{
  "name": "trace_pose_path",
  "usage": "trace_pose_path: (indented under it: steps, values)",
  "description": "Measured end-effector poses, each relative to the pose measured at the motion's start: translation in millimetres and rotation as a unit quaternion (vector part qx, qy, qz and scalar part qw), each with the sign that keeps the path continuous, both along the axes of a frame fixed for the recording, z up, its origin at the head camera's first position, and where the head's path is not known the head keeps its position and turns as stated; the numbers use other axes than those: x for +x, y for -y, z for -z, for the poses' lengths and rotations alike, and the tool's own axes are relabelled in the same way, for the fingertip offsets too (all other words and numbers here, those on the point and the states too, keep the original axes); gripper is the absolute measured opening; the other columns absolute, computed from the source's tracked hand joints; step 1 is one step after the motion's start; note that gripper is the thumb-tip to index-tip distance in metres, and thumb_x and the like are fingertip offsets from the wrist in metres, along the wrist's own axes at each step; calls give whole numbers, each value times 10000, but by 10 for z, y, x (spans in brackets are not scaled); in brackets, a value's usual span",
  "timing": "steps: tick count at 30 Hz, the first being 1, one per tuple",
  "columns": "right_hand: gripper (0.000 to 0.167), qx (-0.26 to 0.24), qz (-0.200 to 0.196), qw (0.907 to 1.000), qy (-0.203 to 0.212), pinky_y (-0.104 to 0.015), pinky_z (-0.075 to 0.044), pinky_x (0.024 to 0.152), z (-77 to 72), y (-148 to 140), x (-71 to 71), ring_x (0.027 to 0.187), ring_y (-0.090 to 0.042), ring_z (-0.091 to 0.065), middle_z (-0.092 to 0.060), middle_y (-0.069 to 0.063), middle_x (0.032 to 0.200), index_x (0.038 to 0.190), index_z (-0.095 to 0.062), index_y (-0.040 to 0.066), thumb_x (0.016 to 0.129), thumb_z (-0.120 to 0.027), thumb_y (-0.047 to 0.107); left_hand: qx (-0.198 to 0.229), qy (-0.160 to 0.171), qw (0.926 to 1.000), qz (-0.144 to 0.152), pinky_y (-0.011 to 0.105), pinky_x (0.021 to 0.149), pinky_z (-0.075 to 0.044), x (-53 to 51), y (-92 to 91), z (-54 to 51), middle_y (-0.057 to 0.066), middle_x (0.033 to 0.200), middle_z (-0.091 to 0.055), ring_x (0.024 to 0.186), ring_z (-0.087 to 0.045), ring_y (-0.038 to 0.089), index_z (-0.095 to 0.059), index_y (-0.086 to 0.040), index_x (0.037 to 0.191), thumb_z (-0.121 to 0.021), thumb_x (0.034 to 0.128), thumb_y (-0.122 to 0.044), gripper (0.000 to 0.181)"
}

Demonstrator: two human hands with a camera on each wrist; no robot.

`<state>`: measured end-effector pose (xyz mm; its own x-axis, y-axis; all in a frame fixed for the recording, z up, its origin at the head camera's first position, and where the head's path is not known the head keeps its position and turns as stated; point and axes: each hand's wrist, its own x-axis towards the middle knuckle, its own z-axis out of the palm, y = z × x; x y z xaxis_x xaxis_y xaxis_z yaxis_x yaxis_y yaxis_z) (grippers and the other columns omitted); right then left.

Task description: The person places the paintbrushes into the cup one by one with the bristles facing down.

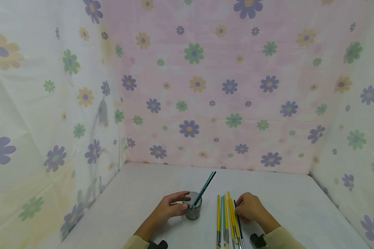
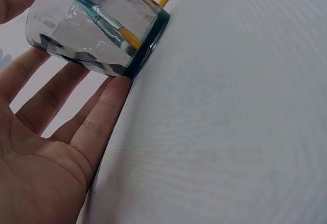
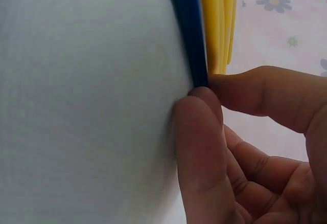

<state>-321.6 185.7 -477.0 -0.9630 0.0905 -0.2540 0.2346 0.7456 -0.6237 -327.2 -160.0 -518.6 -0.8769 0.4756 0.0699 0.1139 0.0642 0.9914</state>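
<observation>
My left hand (image 1: 169,206) holds a clear drinking glass (image 1: 193,213), thumb on one side and fingers on the other. Two paintbrushes (image 1: 205,188), one teal and one dark blue, lean inside it with handles up; the left wrist view shows their bristles (image 2: 130,37) down at the glass bottom. To the right of the glass, my right hand (image 1: 250,208) pinches a dark blue paintbrush (image 3: 188,27) between thumb and fingertips. That brush lies at the right end of a row of yellow paintbrushes (image 1: 218,216) and teal paintbrushes (image 1: 222,211), bristles toward me.
The white tabletop (image 1: 162,176) runs back to a pink flowered cloth (image 1: 212,86). Pale flowered cloths also hang at the left (image 1: 34,121) and right (image 1: 358,114). A dark wrist strap (image 1: 258,240) shows by the right sleeve.
</observation>
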Motion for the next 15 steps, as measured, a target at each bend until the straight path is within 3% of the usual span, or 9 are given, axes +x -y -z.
trace_pose_path:
  steps: [15]
  values:
    - [246, 169, -82, 9994, -275, -252, -541, 521, 3, 32, 38, 627, -188, -639, -649, -81, 784, 937, -660, 14, 801, -852, 86, -55, -102, 9999, 30, 407, 949, -597, -15, 7, 18, 244, 1490, -552, 1279, -633, 317, -479, -87, 1543, -618, 1048, -207, 529]
